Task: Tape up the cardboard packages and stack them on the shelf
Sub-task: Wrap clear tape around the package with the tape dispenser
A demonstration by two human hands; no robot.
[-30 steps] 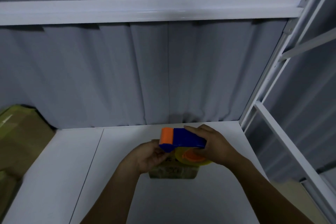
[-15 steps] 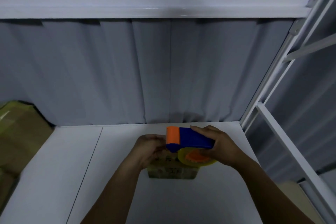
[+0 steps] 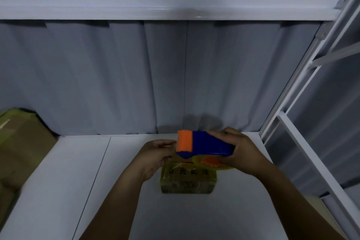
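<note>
A small cardboard package wrapped in yellowish tape sits on the white shelf board, with dark characters printed on its top. My right hand grips a blue tape dispenser with an orange front and a yellow roll, held just above the package's far edge. My left hand is at the package's left far corner, fingers curled toward the dispenser's front; what they pinch is hidden.
Larger cardboard boxes stand at the left end of the shelf. A white crossbar runs overhead and a white metal upright frames the right side. A grey curtain hangs behind.
Both hands and the dispenser drifted slightly right and away from me. My left hand rose from the package's left side to the dispenser's front. The package stayed put.
</note>
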